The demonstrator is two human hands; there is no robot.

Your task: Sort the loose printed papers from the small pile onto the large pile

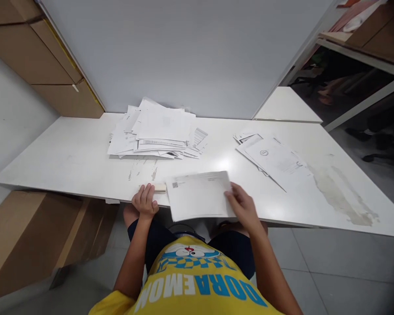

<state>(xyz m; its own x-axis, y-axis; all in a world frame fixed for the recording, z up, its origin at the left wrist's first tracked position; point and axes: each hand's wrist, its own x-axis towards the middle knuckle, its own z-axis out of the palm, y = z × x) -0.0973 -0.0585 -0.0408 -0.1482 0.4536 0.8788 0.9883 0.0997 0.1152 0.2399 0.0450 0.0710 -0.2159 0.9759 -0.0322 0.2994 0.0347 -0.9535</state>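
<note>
Head view looks down on the person's own two hands at the near edge of the white tabletop (68,162). Right hand (243,205) grasps the right edge of a folded sheet (198,194) of paper, thumb on top, the sheet lying flat and overhanging the edge between the two hands. Left hand (145,201) is curled, fingers bent over the tabletop's edge, touching a small pale wooden block (158,187) just beside the sheet — whether it grips the block I cannot tell.

Beyond the left hand lies a large loose heap of papers (157,131); beyond the right hand, a smaller, neater spread of sheets (272,159). Judging from how things lie, the one sheet is being handled while most of the paper sits in the far heap — much seems left, a few pieces set to the right.

Print on every sheet is too small to read, and the sheet's underside and the right fingers beneath it are hidden.
</note>
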